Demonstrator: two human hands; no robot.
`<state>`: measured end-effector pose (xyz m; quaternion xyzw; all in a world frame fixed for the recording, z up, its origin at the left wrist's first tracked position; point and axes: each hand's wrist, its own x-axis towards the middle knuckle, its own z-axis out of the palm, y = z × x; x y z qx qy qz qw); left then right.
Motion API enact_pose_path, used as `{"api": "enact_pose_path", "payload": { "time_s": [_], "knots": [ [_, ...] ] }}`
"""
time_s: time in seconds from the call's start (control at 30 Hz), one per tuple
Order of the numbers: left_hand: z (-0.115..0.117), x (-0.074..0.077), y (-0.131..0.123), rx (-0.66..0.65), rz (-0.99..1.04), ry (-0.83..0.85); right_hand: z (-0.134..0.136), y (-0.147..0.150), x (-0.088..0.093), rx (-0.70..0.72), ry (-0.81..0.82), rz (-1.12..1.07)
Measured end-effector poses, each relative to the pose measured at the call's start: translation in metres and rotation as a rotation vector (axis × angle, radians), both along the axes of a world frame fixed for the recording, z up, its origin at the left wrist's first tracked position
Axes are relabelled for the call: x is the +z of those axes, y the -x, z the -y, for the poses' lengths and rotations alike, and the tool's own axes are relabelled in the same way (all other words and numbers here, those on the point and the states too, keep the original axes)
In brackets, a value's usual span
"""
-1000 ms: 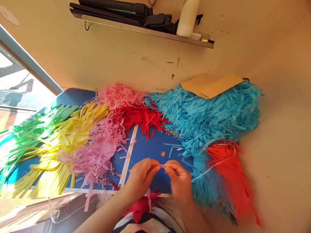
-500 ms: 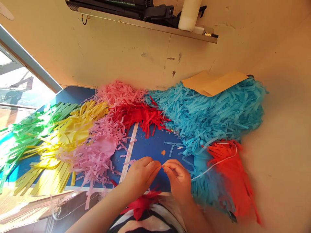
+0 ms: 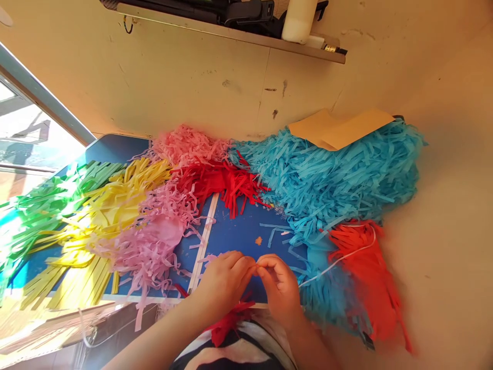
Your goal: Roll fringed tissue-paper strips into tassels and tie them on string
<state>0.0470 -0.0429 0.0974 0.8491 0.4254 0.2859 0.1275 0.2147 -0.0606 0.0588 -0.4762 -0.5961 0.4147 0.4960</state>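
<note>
My left hand (image 3: 225,277) and my right hand (image 3: 280,285) meet fingertip to fingertip over the table's near edge, both closed in a pinch. A small reddish bit of tissue paper shows between the fingertips. Below them, fringed red tissue paper (image 3: 230,321) hangs in front of the striped shirt, partly behind my left wrist; how it joins the pinched bit is hidden. A white string (image 3: 339,261) runs from beside my right hand over a red-orange fringed bundle (image 3: 379,288) on the right.
Fringed tissue paper lies on the blue table (image 3: 239,236): green (image 3: 50,205), yellow (image 3: 119,205), lilac (image 3: 165,231), pink (image 3: 188,146), red (image 3: 219,180) and a big blue heap (image 3: 339,180). Tan paper (image 3: 339,128) tops the heap. A shelf (image 3: 231,32) hangs on the wall.
Both hands stay pinched together, with small shifts of the fingers. My right hand has turned slightly and moved a little left. The red paper below is more covered by my left wrist.
</note>
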Motion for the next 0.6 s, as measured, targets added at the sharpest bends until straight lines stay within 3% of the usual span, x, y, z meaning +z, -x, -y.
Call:
{"api": "enact_pose_path", "payload": {
  "time_s": [0.17, 0.33, 0.6],
  "knots": [
    [0.001, -0.001, 0.002, -0.026, 0.105, 0.095, 0.002, -0.003, 0.0, -0.01, -0.008, 0.113],
    [0.003, 0.0, 0.003, -0.029, 0.241, 0.17, 0.003, -0.002, 0.002, 0.019, -0.018, 0.05],
    [0.008, 0.003, -0.002, -0.008, 0.271, 0.307, 0.005, -0.008, 0.01, 0.078, 0.005, 0.054]
  ]
}}
